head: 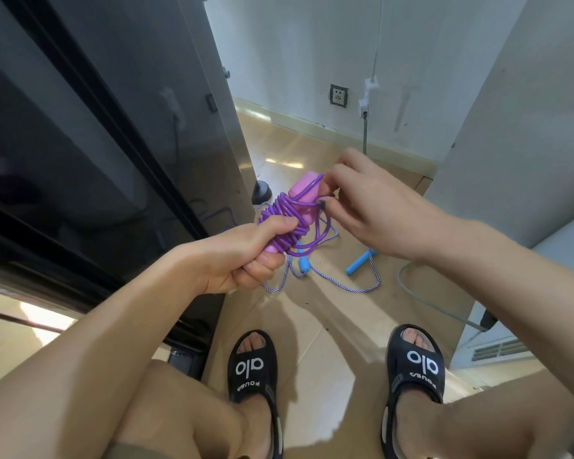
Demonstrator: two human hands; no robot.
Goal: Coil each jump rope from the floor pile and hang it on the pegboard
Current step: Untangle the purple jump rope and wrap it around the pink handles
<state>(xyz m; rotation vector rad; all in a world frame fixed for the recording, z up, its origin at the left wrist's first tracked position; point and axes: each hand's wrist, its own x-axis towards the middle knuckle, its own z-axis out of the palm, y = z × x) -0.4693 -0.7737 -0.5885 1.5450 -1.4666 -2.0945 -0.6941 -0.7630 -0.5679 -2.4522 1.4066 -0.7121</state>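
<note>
A purple jump rope (pixel 290 215) with pink handles is wound into a tight bundle in front of me. My left hand (pixel 246 251) is closed around the lower end of the bundle. My right hand (pixel 371 207) pinches the rope's end by the upper pink handle (pixel 304 188). One loose purple loop hangs under the bundle. On the floor below lies a second jump rope (pixel 338 279), a purple-and-white braided cord with blue handles (pixel 358 261), uncoiled. No pegboard is in view.
A dark glossy cabinet (pixel 96 144) stands close on the left. A white wall with a socket (pixel 338 95) closes the far end. A white unit (pixel 524 127) rises on the right, with a pale hose (pixel 421 296) on the floor. My sandalled feet (pixel 411 362) stand below.
</note>
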